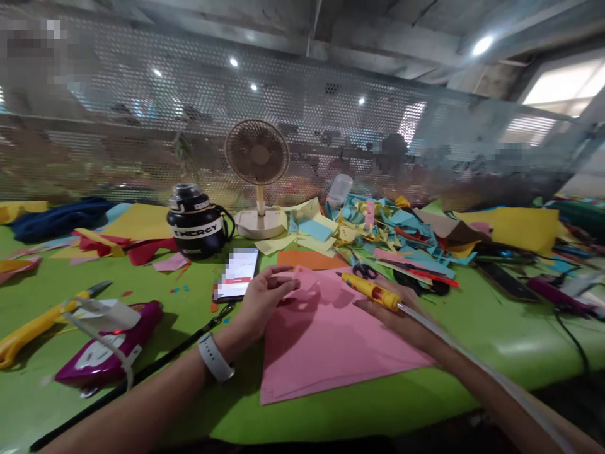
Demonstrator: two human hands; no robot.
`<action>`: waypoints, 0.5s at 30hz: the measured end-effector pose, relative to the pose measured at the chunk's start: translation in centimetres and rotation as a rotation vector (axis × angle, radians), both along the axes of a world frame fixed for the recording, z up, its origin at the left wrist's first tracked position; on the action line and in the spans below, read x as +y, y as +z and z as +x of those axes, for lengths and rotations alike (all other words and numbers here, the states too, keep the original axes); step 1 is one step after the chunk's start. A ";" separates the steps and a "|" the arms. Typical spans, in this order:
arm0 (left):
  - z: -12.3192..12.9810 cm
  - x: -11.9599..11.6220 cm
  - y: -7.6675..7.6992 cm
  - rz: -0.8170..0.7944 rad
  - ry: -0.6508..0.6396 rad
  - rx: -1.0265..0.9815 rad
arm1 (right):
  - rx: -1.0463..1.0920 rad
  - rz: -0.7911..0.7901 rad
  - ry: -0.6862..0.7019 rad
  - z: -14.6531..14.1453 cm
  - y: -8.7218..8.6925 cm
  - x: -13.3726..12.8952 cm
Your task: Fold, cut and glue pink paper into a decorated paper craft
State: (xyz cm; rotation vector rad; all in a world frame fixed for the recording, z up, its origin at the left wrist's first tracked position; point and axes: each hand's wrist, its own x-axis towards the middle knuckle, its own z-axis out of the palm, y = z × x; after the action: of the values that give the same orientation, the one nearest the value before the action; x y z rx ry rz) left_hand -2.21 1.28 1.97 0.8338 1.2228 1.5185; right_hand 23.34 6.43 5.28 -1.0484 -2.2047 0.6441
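A stack of pink paper lies in front of me. At its upper left edge is my left hand, with a white band on the wrist. Thumb and forefinger close on a bit of pink paper there; the other fingers are partly hidden. Over the paper's right side, my right hand is closed round a yellow glue gun, its dark tip pointing left above the paper. From its back end a long, pale translucent stick runs down along my right forearm. Motion blurs the right hand somewhat.
Beyond the paper lie scissors, an orange sheet and a heap of paper scraps. A phone, a black jug and a fan stand left of centre. Nearer left are a purple power strip and a yellow-handled tool.
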 end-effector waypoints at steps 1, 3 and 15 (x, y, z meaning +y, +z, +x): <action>0.0 -0.1 0.1 -0.016 0.002 -0.016 | -0.082 0.105 -0.027 1.2 -0.1 0.5; 0.0 -0.2 0.2 -0.033 -0.021 -0.044 | -0.226 0.284 -0.064 3.8 -0.6 1.9; 0.1 -0.2 0.3 -0.081 0.021 -0.181 | -0.530 0.193 0.159 12.9 0.4 9.0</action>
State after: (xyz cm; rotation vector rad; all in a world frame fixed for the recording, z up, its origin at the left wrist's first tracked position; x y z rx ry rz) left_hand -2.11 1.12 2.29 0.6182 1.1537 1.5157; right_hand 36.28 15.40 5.73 -1.0342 -2.7620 0.2194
